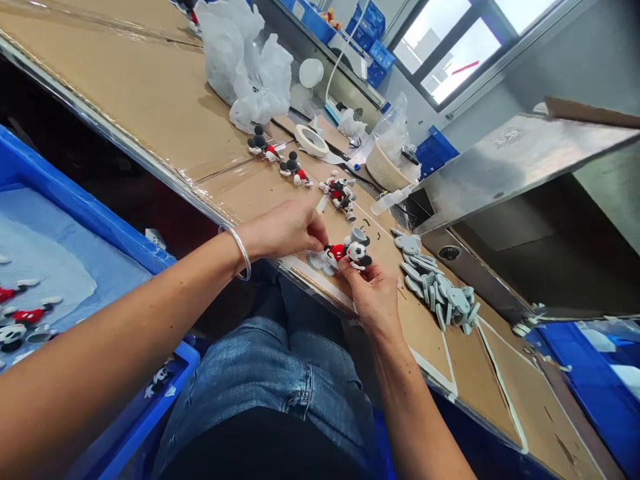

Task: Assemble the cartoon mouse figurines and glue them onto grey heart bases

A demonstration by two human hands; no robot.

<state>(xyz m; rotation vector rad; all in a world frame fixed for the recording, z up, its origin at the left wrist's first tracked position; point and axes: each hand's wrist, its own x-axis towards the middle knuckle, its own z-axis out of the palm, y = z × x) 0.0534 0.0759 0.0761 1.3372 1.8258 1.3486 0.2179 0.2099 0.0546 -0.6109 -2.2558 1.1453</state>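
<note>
Mickey Mouse figurine in red shorts, held at mid-frame between both hands, just above the cardboard-covered bench. Left hand, with silver bangle at the wrist: fingers narrowly pinched on the figurine from 9 o'clock. Right hand: fingers closed on it from 6 o'clock. Pale grey foam piece beside the figurine at 9 o'clock. Three more figurines in a row on the bench at 11 o'clock, with tape roll and white plastic bags beyond. Grey foam mouse-head pieces heaped at 3 o'clock. Woven basket at 1 o'clock. Blue crate at 9 o'clock, beneath the left forearm. Denim-covered lap at 6 o'clock.
</note>
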